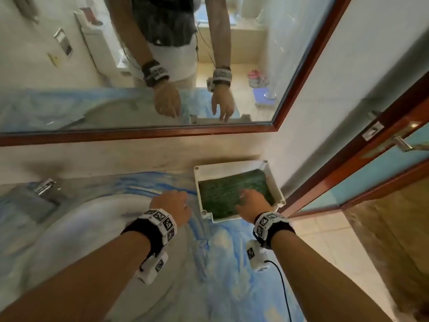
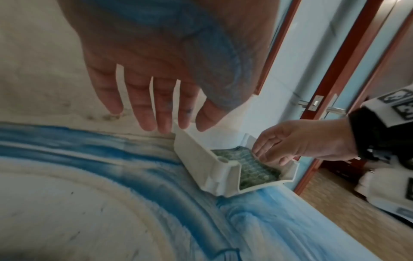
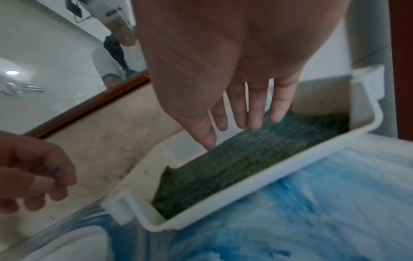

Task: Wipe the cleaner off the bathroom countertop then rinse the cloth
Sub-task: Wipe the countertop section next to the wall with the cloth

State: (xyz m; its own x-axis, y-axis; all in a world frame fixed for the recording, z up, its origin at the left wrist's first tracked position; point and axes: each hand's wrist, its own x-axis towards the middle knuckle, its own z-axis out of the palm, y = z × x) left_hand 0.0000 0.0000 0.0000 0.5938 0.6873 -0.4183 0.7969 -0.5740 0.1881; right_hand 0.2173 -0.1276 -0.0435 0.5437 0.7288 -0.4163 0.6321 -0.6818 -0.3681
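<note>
A dark green cloth (image 1: 229, 194) lies flat inside a white tray (image 1: 229, 165) at the back right of the countertop (image 1: 232, 263), which is smeared with blue cleaner (image 2: 89, 144). My right hand (image 1: 246, 201) reaches into the tray with straight fingers. In the right wrist view its thumb tip touches the cloth (image 3: 245, 159) while the other fingertips (image 3: 252, 123) hover just over it. My left hand (image 1: 174, 203) hangs over the counter just left of the tray and holds nothing. In the left wrist view its fingers (image 2: 156, 114) are loose and stained blue.
A pale round sink (image 1: 92, 228) takes up the left of the counter, with a chrome faucet (image 1: 44, 185) behind it. A wood-framed mirror (image 1: 139, 133) runs along the back wall. A wall and an open door (image 1: 383, 163) close off the right side beyond the tray.
</note>
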